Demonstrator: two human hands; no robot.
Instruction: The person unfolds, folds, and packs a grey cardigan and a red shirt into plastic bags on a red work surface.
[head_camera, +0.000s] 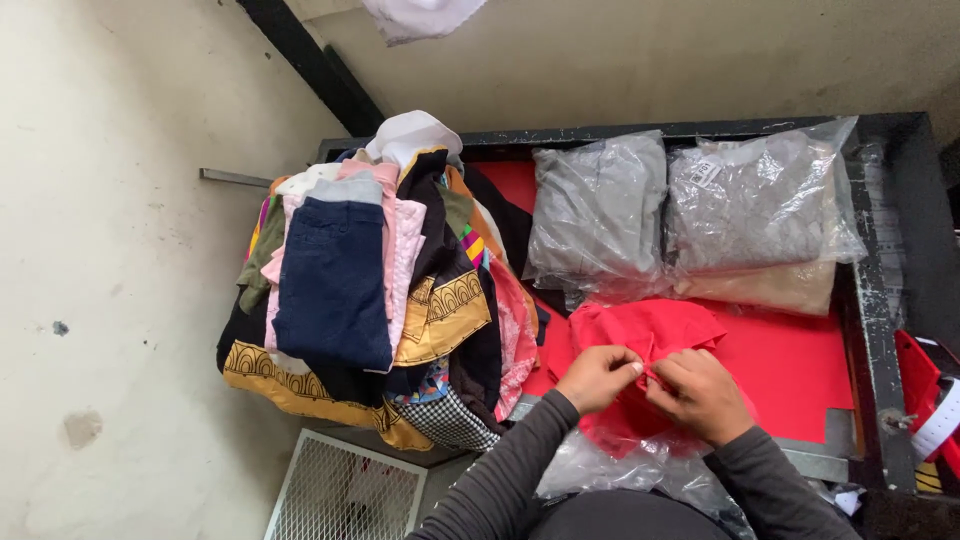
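Seen from above, my left hand (597, 377) and my right hand (700, 395) meet over a red garment (650, 335) that lies crumpled on the red-topped counter (790, 365), near its front edge; the fingertips of both hands pinch together on a fold of the cloth at the same spot, thumbs and forefingers closed on the fabric, and my grey sleeves run back toward the bottom of the frame. Just beneath my wrists lies a crinkled clear plastic bag (620, 470), partly under the garment. Behind the garment, toward the wall, two clear bagged bundles sit side by side and touching: a grey packed garment (598, 215) on the left and a larger grey-and-beige packed bundle (760, 215) on the right. To my left, a tall pile of mixed clothes (380, 290) overhangs the counter's end, topped by dark blue trousers (333, 285) and a pink piece. A white wire grille (345, 495) lies below the pile, by the pale wall
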